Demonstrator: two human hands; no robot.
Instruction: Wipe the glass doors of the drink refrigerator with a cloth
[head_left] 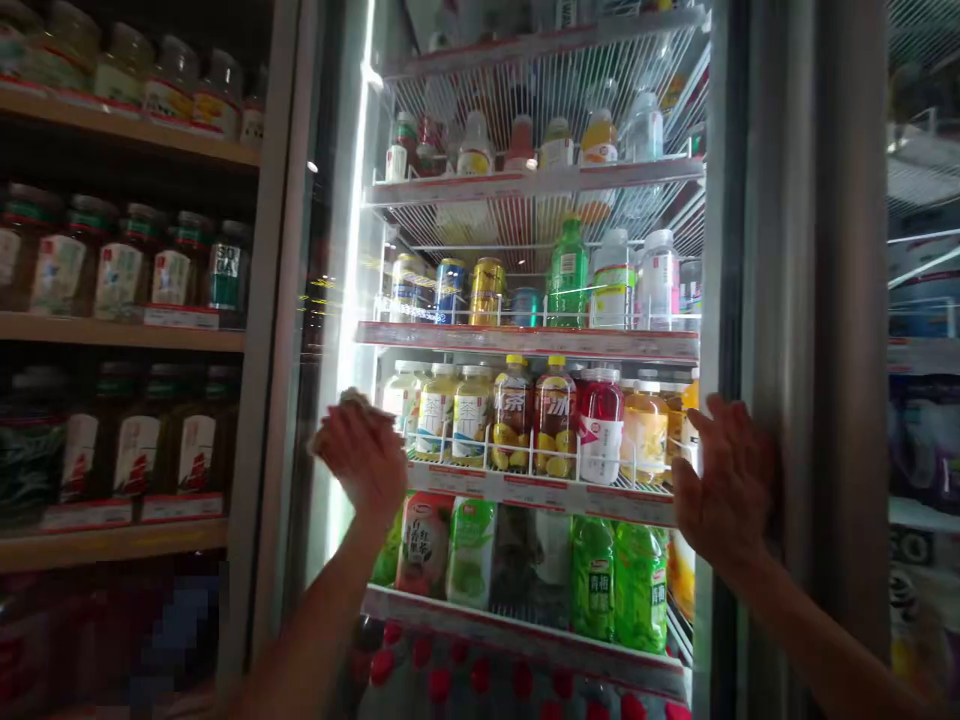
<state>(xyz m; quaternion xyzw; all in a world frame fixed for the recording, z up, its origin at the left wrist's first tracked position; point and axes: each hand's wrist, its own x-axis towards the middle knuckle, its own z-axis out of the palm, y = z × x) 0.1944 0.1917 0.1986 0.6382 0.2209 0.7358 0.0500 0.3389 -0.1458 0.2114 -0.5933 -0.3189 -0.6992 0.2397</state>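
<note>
I face a lit drinks fridge with wire shelves of bottles and cans. My left hand is raised at the fridge's left side, closed on a light crumpled cloth, level with the shelf of tea bottles. My right hand lies flat with fingers spread against the fridge's right door frame, beside an orange drink bottle. A red bottle stands mid-shelf between my hands.
Wooden shelves at the left carry rows of glass jars and dark bottles. Green bottles fill the lower fridge shelf, red-capped ones the bottom. A second cooler stands at the right behind a metal post.
</note>
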